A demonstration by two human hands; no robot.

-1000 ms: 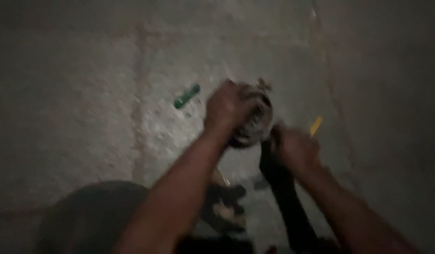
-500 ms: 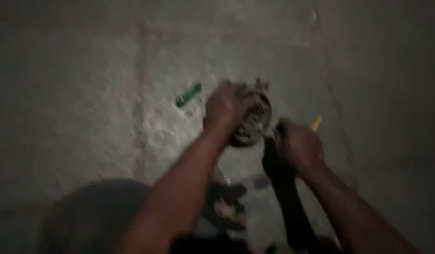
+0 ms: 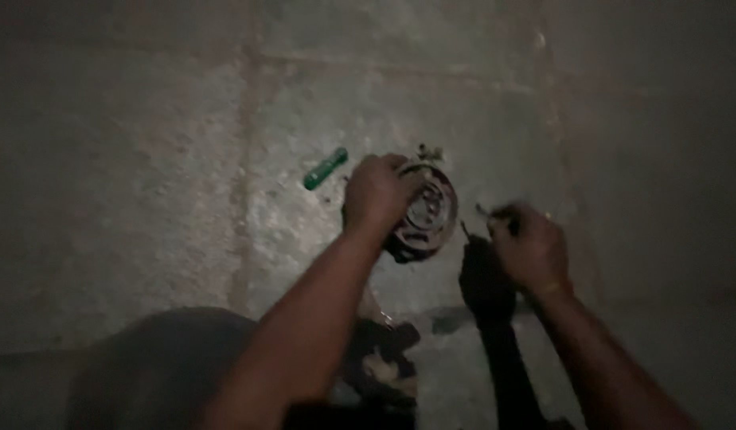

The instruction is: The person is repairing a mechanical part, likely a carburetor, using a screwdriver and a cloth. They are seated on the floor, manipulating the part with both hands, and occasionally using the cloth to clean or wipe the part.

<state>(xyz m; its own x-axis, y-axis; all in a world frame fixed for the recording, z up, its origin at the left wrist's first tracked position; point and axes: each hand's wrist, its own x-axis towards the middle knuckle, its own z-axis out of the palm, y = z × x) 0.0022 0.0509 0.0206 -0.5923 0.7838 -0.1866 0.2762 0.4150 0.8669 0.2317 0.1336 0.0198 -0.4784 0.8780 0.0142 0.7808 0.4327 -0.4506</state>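
Note:
A round metal part [image 3: 428, 213], like a small motor housing with coils inside, stands on the grey concrete floor [image 3: 145, 159]. My left hand [image 3: 376, 191] grips its left rim and tilts it. My right hand [image 3: 529, 248] is to the right of the part and apart from it, fingers closed around a thin dark tool [image 3: 489, 213] whose tip points left. The scene is dim and the right hand is blurred.
A green-handled screwdriver [image 3: 326, 168] lies on the floor to the upper left of the part. My dark shadow falls at the lower left, and a foot in a sandal [image 3: 384, 366] shows below the part. Floor joints run across the concrete.
My right hand has pulled away to the right of the round part with the thin tool. The yellow item beside it is no longer visible. My left hand stays on the rim.

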